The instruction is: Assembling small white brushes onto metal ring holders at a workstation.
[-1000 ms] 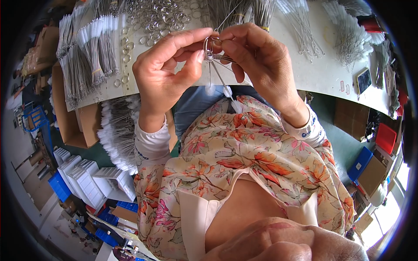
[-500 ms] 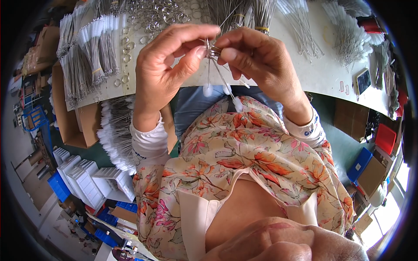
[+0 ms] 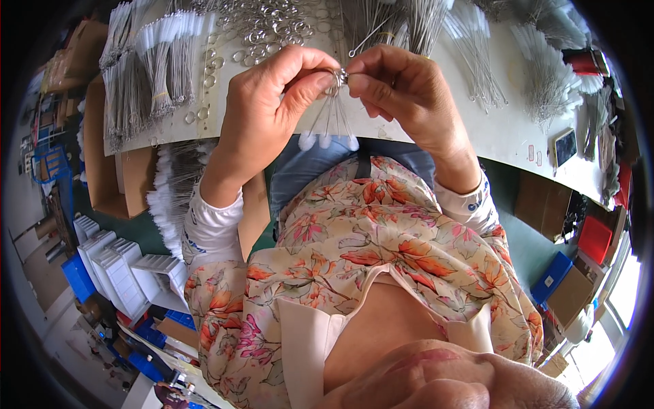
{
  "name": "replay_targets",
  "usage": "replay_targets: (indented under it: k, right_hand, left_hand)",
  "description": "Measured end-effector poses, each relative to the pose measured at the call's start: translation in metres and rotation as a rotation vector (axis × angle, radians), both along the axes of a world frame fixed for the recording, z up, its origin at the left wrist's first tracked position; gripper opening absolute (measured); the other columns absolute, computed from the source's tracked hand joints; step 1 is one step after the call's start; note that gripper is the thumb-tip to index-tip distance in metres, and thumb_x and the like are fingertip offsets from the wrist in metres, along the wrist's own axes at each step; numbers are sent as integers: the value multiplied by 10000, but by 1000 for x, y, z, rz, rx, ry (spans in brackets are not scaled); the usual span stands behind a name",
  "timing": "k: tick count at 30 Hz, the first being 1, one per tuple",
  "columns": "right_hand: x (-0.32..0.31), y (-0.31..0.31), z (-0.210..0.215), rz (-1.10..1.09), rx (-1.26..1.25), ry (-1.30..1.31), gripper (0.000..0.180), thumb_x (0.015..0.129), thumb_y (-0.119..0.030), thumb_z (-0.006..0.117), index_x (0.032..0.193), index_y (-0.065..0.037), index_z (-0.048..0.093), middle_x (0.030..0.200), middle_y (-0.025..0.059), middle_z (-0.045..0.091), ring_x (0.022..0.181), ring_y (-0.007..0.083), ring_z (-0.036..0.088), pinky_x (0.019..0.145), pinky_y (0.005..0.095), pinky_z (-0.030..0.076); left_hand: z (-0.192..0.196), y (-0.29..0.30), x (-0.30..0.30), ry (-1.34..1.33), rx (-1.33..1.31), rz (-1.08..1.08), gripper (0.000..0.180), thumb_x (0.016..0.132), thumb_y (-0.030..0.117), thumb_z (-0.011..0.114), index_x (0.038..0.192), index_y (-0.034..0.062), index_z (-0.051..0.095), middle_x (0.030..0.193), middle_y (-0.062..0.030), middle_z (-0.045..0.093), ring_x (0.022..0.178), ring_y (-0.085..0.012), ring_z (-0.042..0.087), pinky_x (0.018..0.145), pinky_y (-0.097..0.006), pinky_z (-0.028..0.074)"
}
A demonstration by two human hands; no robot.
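At far left on the counter, bundles of white-tipped wire brushes; to their right, a scatter of loose metal rings. Next, with left hand, pinching a shiny ring cluster between thumb and forefinger. Between both hands, three slim brushes hanging from that cluster, long axes running far to near in a narrow fan, white tips pointing toward the lap. With right hand, pinching the cluster's right side. Farther right, a dark-screened phone.
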State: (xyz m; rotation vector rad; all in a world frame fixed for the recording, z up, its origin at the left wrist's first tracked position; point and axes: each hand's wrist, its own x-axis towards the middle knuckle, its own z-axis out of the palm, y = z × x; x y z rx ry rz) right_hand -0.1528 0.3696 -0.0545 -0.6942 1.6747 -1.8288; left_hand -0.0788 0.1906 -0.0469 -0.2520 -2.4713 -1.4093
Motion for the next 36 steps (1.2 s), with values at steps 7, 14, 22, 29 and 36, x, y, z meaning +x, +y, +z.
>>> replay_targets:
  k: [7,14,22,29,36]
  right_hand:
    - [10,-8,-4,92,-56,-51,136,841,-91,625,925,14,610,749,12,596,634,58,527,577,192,436]
    - [24,-27,-26,-68,-222,107,127,802,-60,664,909,-2,626,782,19,621,665,74,560,624,203,462]
    - [27,-28,20,-239,-252,614,153,713,-70,744,808,9,652,760,45,619,680,103,544,619,232,428]
    - [13,-22,-17,193,-135,25,149,841,-125,604,804,17,625,720,6,582,627,66,473,577,198,361]
    - [25,-36,-87,364,367,-106,183,882,-157,557,851,11,622,646,-9,530,556,47,455,505,193,373]
  left_hand:
    - [17,-13,15,-401,391,-102,149,908,154,534,993,54,604,722,-24,597,556,-38,489,491,-176,398]
    - [-18,6,7,-17,1044,-46,163,906,144,525,890,14,621,923,-111,645,832,-176,625,737,-246,496]
    - [12,28,20,234,622,109,189,937,175,482,945,5,564,762,-35,572,512,-43,430,453,-182,367]
    - [-7,-12,50,197,-218,51,259,766,164,665,974,31,589,805,-100,599,634,-251,583,573,-329,470]
    - [-137,-105,133,-313,-613,64,177,785,142,606,948,89,648,812,-94,616,726,-267,620,627,-364,493]
